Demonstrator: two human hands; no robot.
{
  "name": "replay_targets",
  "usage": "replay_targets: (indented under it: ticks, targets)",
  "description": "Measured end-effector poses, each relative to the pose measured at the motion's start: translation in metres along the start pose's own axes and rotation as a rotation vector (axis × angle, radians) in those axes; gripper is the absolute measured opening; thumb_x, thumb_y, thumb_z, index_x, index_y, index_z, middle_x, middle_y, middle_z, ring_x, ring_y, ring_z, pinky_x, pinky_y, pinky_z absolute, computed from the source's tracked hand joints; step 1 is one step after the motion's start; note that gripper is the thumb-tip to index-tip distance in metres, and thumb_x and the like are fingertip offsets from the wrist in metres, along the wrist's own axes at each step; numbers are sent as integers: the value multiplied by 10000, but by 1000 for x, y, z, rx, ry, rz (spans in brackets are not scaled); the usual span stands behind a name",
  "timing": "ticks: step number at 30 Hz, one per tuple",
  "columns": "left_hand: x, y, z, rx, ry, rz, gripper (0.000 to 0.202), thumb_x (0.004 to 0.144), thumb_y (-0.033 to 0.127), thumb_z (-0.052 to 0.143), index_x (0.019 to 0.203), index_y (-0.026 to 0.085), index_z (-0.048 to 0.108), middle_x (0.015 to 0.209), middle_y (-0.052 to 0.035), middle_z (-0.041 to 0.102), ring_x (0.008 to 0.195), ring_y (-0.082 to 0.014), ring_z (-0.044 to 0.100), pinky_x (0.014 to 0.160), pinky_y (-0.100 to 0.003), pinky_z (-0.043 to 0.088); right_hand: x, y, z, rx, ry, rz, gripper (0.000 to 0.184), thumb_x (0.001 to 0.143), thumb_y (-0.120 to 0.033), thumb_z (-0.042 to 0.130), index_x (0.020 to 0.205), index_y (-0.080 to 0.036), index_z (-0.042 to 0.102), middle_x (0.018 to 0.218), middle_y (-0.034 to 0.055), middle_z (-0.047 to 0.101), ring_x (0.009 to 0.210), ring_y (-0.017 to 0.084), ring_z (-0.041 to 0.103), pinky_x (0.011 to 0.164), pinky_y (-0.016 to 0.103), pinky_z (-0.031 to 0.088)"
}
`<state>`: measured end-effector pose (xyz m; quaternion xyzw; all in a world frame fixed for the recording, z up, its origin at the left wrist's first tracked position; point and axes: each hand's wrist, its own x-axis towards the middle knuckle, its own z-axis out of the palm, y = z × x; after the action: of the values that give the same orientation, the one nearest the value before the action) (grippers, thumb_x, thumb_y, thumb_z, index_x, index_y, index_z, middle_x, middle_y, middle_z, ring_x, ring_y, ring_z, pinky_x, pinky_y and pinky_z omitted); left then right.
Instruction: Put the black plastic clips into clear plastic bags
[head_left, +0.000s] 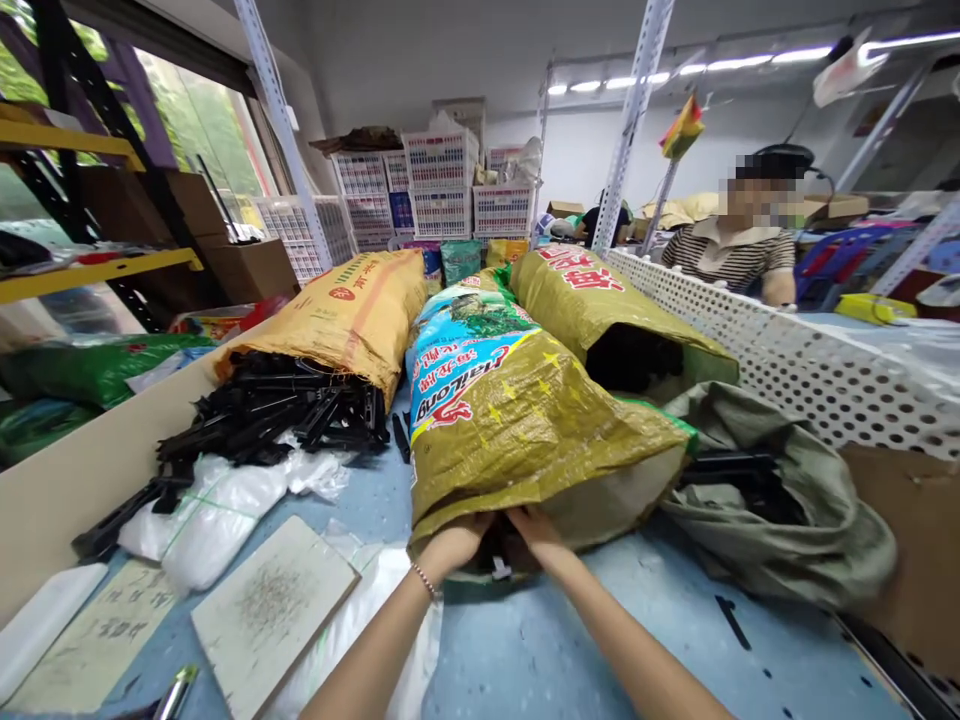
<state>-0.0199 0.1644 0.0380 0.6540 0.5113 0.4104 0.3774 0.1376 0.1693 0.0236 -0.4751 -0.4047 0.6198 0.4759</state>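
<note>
In the middle of the bench lies a gold-and-blue woven sack [517, 430], its mouth facing me. Both my hands reach into that mouth. My left hand [459, 542], with a beaded bracelet at the wrist, is at the left side of the opening, its fingers hidden under the sack's edge. Close beside it, my right hand [534, 528] goes in under the same edge, and its fingertips are out of sight too. Dark contents and a small white piece [500, 569] show between the hands. What either hand holds, if anything, is hidden.
To the left, an orange sack [337, 310] spills black plastic parts [277, 405]. Another gold sack [600, 300] and a grey-green cloth bag [795, 500] lie right. A white board [274, 610] rests front left. Behind the perforated panel [817, 370] sits a person [739, 245].
</note>
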Motion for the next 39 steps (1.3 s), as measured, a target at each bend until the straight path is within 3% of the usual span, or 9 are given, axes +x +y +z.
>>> replay_targets:
  ticks: [4,8,11,14,17,22,29,35,39]
  targets:
    - [-54,9,14,-37,49,-106,435,799,273,574,1224,188,530,1354,-130,502,1327,-309,373,1116,-498,239,-68,13,-26,151,98,86,403,768,-447,654,1099,-237,563,959,36,670,783,194,659,624,323,563]
    - [-99,23,44,-349,83,-224,524,835,313,540,1317,161,400,1412,-166,409,1319,-250,396,1099,-425,307,-136,17,-19,283,120,44,467,806,-489,620,1178,-225,520,988,51,664,771,183,667,652,303,555]
    - [-118,44,59,-587,88,-304,579,841,398,554,1335,177,349,1380,-165,443,1257,-240,464,1036,-379,390,-176,19,-9,54,128,-72,475,819,-492,609,1213,-243,517,1147,76,619,889,214,648,730,328,541]
    - [-134,70,54,-732,36,-361,518,829,455,576,1255,198,431,1136,-112,600,989,-205,613,835,-318,509,-204,14,-16,-231,-33,-191,428,888,-498,496,1232,-244,528,1202,87,601,1027,244,598,872,378,488]
    - [-153,93,41,-815,-68,-407,447,802,460,603,1148,199,498,909,-43,625,672,-125,604,580,-228,498,-208,-1,-34,-478,-38,-348,419,959,-484,298,1149,-224,566,966,76,657,1001,243,585,900,406,447]
    - [-178,112,38,-829,-286,-456,482,816,523,530,1143,175,468,588,25,569,441,-93,502,426,-182,386,-185,-19,-36,-854,54,-631,374,916,-528,382,878,-212,577,801,60,562,794,220,510,751,370,436]
    - [-181,110,34,-623,-212,-412,562,768,341,643,1264,203,417,656,48,542,514,-88,499,509,-198,445,-183,-4,-12,-371,-113,-186,458,940,-564,282,689,-210,428,581,-38,390,501,116,357,473,252,321]
    - [-185,113,25,-669,-253,-492,712,798,402,585,1400,216,253,591,51,537,497,-114,515,489,-209,443,-190,-35,-28,-834,-181,-451,343,947,-486,360,827,-209,523,779,26,515,743,172,448,703,306,372]
    - [-190,115,24,-670,-242,-466,752,793,369,605,1430,266,218,660,38,561,521,-118,531,501,-217,448,-192,-41,-22,-674,-261,-338,355,926,-493,404,732,-207,483,703,1,480,666,146,422,626,271,365]
